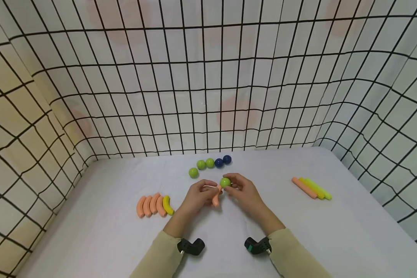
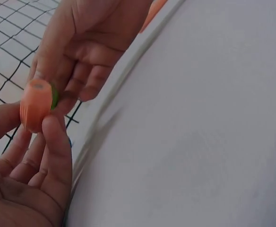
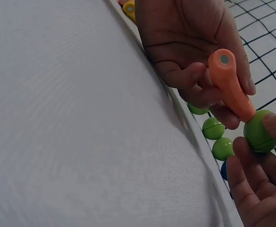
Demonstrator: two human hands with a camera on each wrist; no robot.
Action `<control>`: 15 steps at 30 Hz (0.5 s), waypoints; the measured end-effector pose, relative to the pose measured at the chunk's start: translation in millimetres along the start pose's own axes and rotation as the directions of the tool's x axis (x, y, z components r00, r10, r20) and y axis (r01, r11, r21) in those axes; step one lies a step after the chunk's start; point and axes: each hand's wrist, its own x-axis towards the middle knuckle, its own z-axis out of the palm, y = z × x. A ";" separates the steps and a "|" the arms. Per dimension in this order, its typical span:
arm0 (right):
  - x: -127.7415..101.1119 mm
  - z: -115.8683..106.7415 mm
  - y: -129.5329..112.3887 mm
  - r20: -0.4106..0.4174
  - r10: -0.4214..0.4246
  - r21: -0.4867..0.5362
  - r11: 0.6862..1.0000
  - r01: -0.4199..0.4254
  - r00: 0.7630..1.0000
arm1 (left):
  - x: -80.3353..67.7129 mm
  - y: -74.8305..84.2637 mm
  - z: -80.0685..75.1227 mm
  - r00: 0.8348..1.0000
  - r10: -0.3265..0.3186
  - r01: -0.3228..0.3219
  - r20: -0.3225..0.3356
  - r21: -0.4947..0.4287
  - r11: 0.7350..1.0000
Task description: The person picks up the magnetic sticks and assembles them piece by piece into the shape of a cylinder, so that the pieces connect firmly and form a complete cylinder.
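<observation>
A: What lies furthest left on the desk (image 1: pixel 100 231)?

B: A row of curved orange pieces (image 1: pixel 150 205), side by side, with one curved yellow piece (image 1: pixel 167 205) at the row's right end, touching it.

A: And the left hand (image 1: pixel 196 197)?

B: Its grip is closed around a curved orange piece (image 3: pixel 230 85), thumb and fingers pinching it above the desk near the middle. The right wrist view shows a small grey disc on the piece's free end.

A: What meets that piece?

B: A green ball (image 1: pixel 225 182). The far end of the orange piece touches it, and the right hand (image 1: pixel 244 194) holds the ball between thumb and fingertips, its grip clenched on it. In the left wrist view only a sliver of green shows behind the orange end.

A: Anything behind the hands?

B: One green ball (image 1: pixel 193 172) alone, then two more green balls (image 1: pixel 205 163) and two dark blue balls (image 1: pixel 223 161) in a short line near the grid-patterned wall (image 1: pixel 208 77).

A: And far right?

B: Straight sticks lying together, well apart from the hands: an orange stick (image 1: pixel 304 187) and yellow sticks (image 1: pixel 317 189) just beside it.
</observation>
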 end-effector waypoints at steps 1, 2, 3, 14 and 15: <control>0.5 -0.5 0.1 0.013 -0.005 0.001 1.000 0.005 1.000 | 0.1 0.6 0.0 1.000 -0.011 0.012 0.023 -0.027 1.000; 1.0 -0.9 0.3 0.026 -0.011 0.000 1.000 0.011 1.000 | 0.2 0.9 -0.1 0.999 -0.019 0.021 0.045 -0.050 0.999; 1.3 -1.1 0.3 0.039 -0.017 0.002 1.000 0.017 0.999 | 0.1 1.2 -0.1 0.998 -0.024 0.028 0.059 -0.070 0.997; -0.9 -4.0 -4.3 0.137 0.070 0.017 0.997 -0.073 0.988 | -1.8 2.4 -1.0 0.994 -0.001 0.028 0.113 -0.236 0.971; -1.2 -4.6 -5.1 0.155 0.070 0.006 0.997 -0.072 0.985 | -2.0 2.2 -1.3 0.994 0.003 0.023 0.105 -0.239 0.971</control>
